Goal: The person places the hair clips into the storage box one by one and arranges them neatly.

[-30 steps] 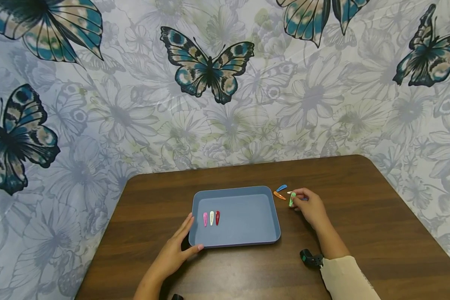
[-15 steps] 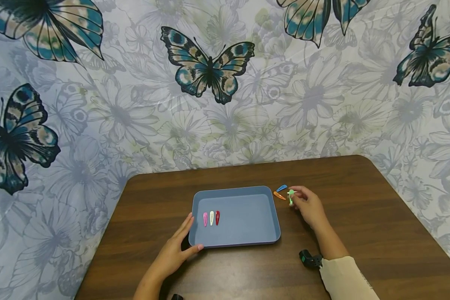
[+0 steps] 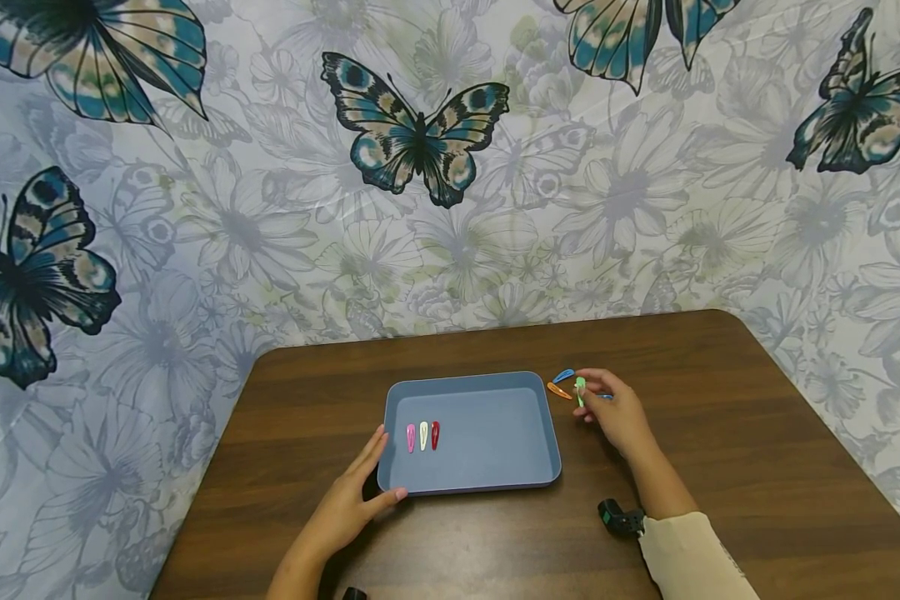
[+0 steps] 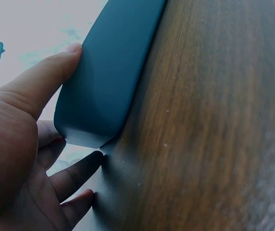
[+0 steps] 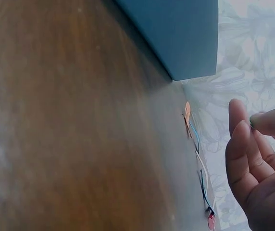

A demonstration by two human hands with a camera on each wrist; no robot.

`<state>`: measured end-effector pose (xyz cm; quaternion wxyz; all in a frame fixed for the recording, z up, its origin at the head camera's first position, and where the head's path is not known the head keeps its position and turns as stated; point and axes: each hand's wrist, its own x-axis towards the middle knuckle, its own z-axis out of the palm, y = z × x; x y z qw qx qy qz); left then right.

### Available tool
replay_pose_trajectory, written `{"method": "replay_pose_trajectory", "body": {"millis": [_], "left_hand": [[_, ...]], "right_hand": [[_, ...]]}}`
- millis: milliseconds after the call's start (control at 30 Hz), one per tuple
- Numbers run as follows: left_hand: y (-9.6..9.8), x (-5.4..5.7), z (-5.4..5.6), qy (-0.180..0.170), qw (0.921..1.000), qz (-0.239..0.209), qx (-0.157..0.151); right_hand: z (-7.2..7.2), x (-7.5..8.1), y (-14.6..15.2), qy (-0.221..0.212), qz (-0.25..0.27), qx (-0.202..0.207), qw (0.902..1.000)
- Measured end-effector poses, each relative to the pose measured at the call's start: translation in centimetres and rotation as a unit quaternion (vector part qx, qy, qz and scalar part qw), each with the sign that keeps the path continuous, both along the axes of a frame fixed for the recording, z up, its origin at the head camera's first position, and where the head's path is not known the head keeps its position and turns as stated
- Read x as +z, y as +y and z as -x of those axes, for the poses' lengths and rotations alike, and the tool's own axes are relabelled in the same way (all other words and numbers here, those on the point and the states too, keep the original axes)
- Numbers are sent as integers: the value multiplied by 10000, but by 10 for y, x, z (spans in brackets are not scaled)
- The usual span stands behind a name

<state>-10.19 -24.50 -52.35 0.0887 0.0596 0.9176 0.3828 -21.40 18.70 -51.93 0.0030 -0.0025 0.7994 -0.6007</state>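
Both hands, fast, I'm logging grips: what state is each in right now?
Left hand: open, touching the blue tray.
Right hand: closed, pinching a green hair clip.

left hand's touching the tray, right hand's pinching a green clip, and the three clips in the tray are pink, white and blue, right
One slip: the head view shows a red clip in the tray, not a blue one. The rest stands: left hand touching the tray, right hand pinching a green clip, pink clip and white clip in the tray.
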Motion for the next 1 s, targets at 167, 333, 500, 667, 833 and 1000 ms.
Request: {"method": "replay_pose_trajectory", "body": {"millis": [167,333,500,667,833,1000], "left_hand": [[0,0,0,-8,10000,-45,-21],[0,0,0,10,9999,-101,-33],[1,1,0,31,9999,-140,-53],[1,1,0,88,9998,-139,-72],[1,1,0,124,9998,-146,-52],[1,1,0,125,9998,-133,-58]], "right_hand": [[-1,1,-1,154,71,212,9996],[-1,2,-4,293,360,387,9982],[-2,4,-6,362,374,463,9976],[-4,7,-9,379,492,573,9964],[-5,9,-11,443,624,753,9942],[-6,12,-14,483,840,906,9912]]}}
